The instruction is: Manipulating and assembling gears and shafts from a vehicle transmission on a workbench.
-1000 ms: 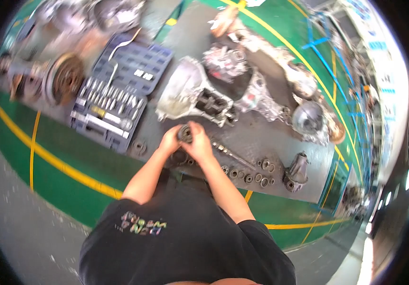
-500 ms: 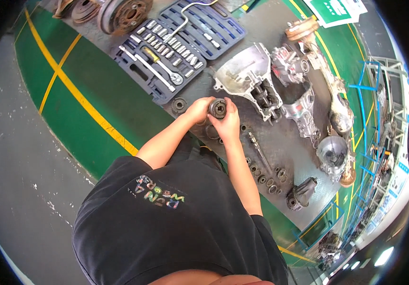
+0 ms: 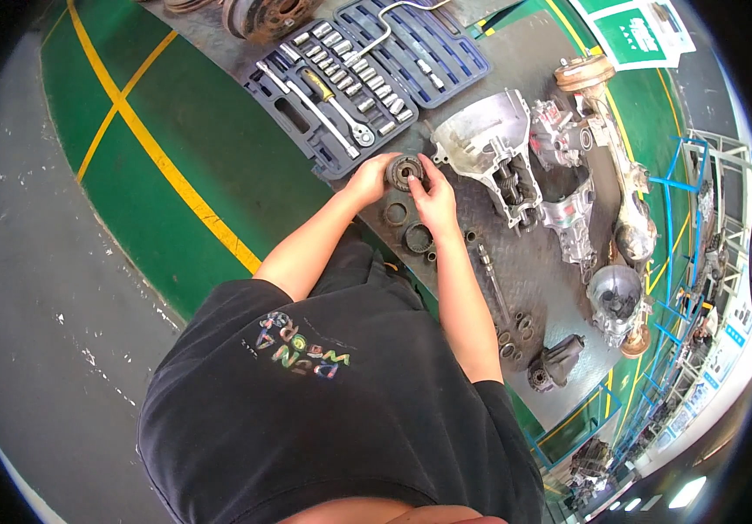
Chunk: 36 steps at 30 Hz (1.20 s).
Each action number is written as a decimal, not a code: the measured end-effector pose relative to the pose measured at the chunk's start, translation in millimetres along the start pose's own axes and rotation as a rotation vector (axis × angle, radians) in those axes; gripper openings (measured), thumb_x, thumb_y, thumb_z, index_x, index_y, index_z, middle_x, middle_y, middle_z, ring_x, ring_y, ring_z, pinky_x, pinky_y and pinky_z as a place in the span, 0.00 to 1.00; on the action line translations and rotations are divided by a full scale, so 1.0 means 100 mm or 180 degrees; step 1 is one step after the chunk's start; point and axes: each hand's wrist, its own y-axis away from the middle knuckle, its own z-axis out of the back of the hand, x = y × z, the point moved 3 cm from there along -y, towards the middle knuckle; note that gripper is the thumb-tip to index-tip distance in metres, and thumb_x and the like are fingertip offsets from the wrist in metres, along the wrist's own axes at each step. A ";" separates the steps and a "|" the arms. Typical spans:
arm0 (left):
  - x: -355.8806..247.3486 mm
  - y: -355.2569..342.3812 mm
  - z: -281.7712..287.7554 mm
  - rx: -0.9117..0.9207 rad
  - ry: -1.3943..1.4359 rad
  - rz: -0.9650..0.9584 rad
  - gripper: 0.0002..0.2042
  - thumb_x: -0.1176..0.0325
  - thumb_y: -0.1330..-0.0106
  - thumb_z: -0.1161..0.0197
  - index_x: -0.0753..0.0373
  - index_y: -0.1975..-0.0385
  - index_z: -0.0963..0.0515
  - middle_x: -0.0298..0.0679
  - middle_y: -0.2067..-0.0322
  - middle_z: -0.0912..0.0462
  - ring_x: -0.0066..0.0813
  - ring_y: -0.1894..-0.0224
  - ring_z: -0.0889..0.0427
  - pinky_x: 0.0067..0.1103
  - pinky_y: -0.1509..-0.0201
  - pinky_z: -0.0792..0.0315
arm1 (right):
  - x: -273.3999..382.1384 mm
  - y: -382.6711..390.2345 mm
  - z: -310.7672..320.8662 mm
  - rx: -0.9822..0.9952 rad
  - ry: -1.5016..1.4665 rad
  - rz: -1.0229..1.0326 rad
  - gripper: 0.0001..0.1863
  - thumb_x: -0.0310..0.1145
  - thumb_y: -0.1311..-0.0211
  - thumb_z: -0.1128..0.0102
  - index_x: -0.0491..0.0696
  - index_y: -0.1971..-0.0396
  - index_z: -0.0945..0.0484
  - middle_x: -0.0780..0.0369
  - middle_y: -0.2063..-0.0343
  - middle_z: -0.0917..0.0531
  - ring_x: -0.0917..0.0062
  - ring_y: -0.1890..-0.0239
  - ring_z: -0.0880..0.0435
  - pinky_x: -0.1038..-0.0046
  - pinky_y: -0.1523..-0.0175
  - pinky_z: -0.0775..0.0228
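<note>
Two hands share one thick, round gear, held up above the near edge of the table. The gear (image 3: 403, 166) sits right between them, its toothed rim under the fingers and its bored face turned up toward the head, so its axis runs roughly from the wearer's eyes down to the tabletop (image 3: 559, 293). The left hand (image 3: 371, 182) is curled against its left side; the right hand (image 3: 436, 201) grips the opposite side, its thumb laid over the face beside the bore. Neither hand is nearer: both touch it.

Just below the hands, between the forearms, lie a small ring (image 3: 387, 213) and a larger dark ring (image 3: 407, 239). A slim shaft (image 3: 493, 281) rests to the right of the right forearm. Beyond the fingertips, a bell-shaped housing (image 3: 480, 129) stands closest on the forward right, and the socket case (image 3: 459, 59) bounds the forward left. What the fingers do underneath is hidden.
</note>
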 end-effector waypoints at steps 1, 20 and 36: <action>-0.06 0.00 0.02 -0.0161 0.0056 -0.0192 0.29 0.79 0.51 0.28 0.65 0.44 0.25 0.50 0.45 0.19 0.46 0.43 0.19 0.31 0.38 0.26 | -0.03 0.00 -0.01 0.0051 -0.0414 -0.0180 0.26 0.26 0.34 0.37 0.40 0.36 0.28 0.57 0.53 0.15 0.80 0.61 0.16 0.77 0.59 0.23; -0.09 0.08 0.02 0.0186 0.0365 0.0010 0.35 0.73 0.59 0.21 0.62 0.44 0.24 0.44 0.46 0.18 0.42 0.43 0.18 0.31 0.38 0.26 | 0.32 0.28 0.01 -0.0113 0.1099 0.0156 0.46 0.36 0.54 0.21 0.37 0.35 0.33 0.44 0.41 0.24 0.56 0.40 0.21 0.63 0.38 0.26; -0.15 0.08 0.04 0.0355 0.0231 0.0048 0.31 0.76 0.50 0.28 0.62 0.41 0.25 0.47 0.46 0.17 0.41 0.43 0.18 0.29 0.39 0.25 | 0.39 0.23 -0.05 -0.0283 0.1758 0.0337 0.44 0.39 0.62 0.19 0.45 0.39 0.26 0.53 0.45 0.20 0.58 0.41 0.21 0.62 0.37 0.28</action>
